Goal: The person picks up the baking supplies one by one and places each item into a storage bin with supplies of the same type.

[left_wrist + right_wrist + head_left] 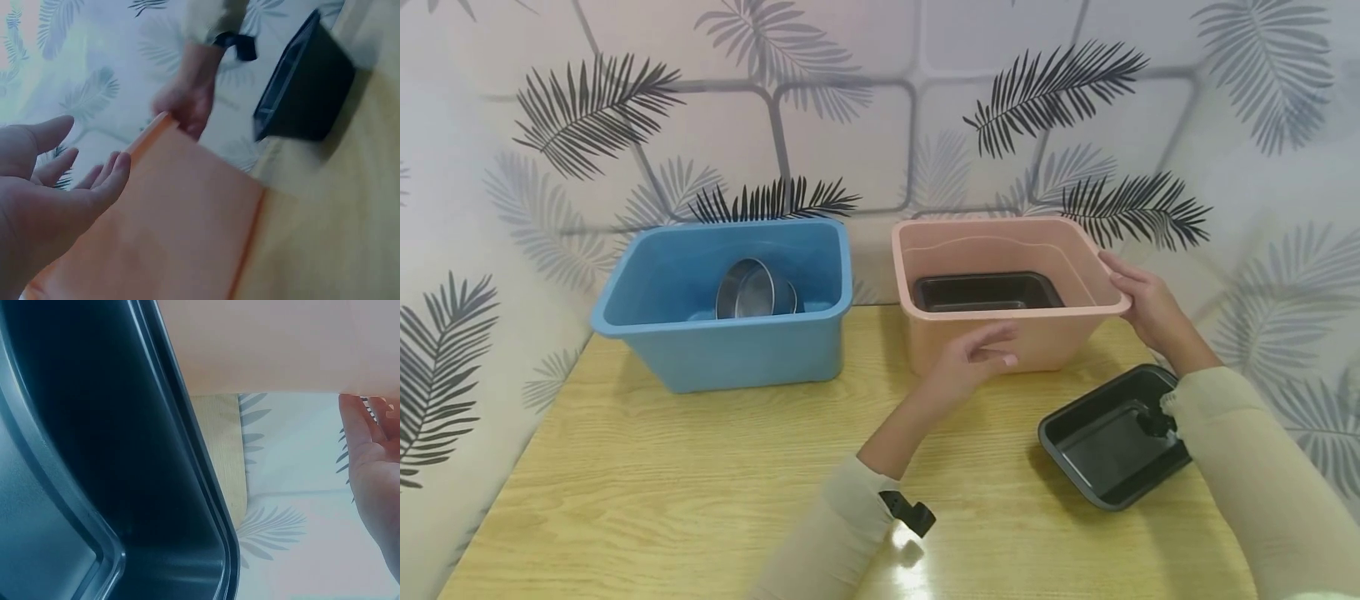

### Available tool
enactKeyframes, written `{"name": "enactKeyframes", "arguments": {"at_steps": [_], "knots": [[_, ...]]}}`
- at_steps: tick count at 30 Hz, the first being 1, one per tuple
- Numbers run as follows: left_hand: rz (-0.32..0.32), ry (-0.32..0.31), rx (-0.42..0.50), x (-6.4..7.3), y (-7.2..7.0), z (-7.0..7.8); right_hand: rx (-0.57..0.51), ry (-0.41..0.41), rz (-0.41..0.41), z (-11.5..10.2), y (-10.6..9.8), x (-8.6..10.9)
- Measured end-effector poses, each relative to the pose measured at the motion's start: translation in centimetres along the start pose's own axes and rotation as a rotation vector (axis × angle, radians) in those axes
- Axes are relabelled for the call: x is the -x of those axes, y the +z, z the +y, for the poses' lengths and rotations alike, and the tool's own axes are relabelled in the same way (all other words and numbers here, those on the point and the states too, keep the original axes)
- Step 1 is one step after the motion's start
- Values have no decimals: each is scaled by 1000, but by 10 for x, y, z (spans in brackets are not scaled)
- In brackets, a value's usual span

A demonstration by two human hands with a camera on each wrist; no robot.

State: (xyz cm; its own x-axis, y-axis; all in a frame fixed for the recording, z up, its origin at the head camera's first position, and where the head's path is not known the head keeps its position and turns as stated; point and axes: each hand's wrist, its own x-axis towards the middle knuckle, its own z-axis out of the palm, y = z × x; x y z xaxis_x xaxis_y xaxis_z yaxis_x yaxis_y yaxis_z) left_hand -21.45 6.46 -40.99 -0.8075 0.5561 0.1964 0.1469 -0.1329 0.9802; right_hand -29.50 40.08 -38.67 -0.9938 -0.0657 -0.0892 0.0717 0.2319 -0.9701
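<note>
A pink plastic tub (pixel 992 342) stands on the table, with a dark baking pan (pixel 988 292) inside it. My right hand (pixel 1153 312) grips the tub's right rim; the right wrist view catches its fingers (pixel 357 422) at that edge. In front of the tub's near wall, my left hand (pixel 966 362) is held with relaxed fingers and nothing in them. Below my right forearm lies another dark rectangular baking pan (pixel 1112 450), partly covered by the sleeve; it fills the left side of the right wrist view.
To the left stands a blue plastic tub (pixel 737 354) holding round metal pans (pixel 752 292). Both tubs sit near the far edge of the wooden table (pixel 685 483), before a wall (pixel 880 150) with a leaf pattern.
</note>
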Motion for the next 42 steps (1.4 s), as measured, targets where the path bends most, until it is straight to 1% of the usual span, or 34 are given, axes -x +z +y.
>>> {"name": "enactKeyframes", "arguments": {"at_steps": [5, 7, 10, 12, 16, 18, 22, 24, 29, 31, 34, 39, 42], "knots": [[70, -86, 55, 13, 30, -21, -7, -7, 4, -1, -1, 0], [103, -113, 70, 16, 41, -28, -19, -13, 7, -1, -1, 0], [150, -155, 73, 19, 58, -36, -47, -24, 3, 0, -2, -1], [164, -180, 84, 21, 69, -41, -60, -30, 1, 1, -4, 0], [161, -235, 78, 29, 86, -49, -39, -28, 16, 2, -4, 1], [176, -246, 76, 33, 91, -54, -23, -26, 17, 1, -2, 1], [220, -250, 64, 36, 95, -65, 2, -20, 10, 0, 3, -3], [216, -242, 89, 36, 98, -71, -4, -16, 17, 1, 3, -3], [189, -244, 205, 35, 110, -84, -4, -17, 30, 3, 2, -2], [190, -259, 209, 34, 114, -88, 1, -20, 29, 4, 1, -1], [203, -286, 189, 34, 119, -91, -3, -24, 25, 5, 1, -1], [223, -292, 191, 31, 125, -92, -18, -25, 26, 5, 1, 0], [232, -302, 177, 29, 128, -91, -29, -21, 30, 4, 0, 1]]}}
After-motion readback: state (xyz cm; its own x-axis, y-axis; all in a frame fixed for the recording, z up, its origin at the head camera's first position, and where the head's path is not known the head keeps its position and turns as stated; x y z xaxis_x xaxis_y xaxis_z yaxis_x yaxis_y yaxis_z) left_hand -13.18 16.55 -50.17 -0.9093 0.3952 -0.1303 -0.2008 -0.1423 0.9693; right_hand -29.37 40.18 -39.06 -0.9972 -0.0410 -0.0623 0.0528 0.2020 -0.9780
